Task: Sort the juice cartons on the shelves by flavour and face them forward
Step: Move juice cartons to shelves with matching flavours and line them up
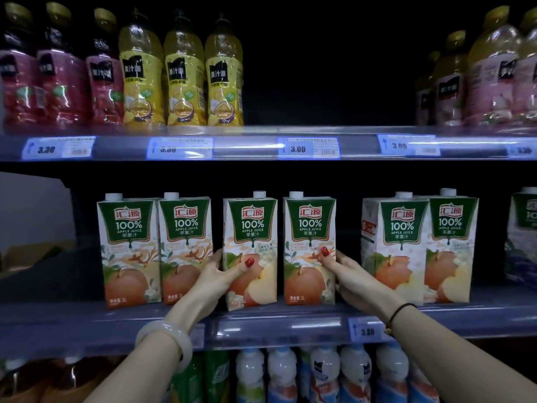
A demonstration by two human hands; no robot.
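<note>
Left hand [216, 276] fingers grip white-and-green cardboard apple juice carton [251, 225]; right hand [353, 279] grips matching carton [309, 225] at its 3 o'clock. Both fronts forward.

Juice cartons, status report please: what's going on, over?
Left hand grips third apple carton. Right hand grips fourth carton. Fifth carton angled, side showing. Nothing blocking.

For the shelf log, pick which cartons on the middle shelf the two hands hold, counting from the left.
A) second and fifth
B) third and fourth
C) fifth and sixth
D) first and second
B: the left hand holds the third carton and the right hand holds the fourth carton, each with a thumb on the front.
</note>
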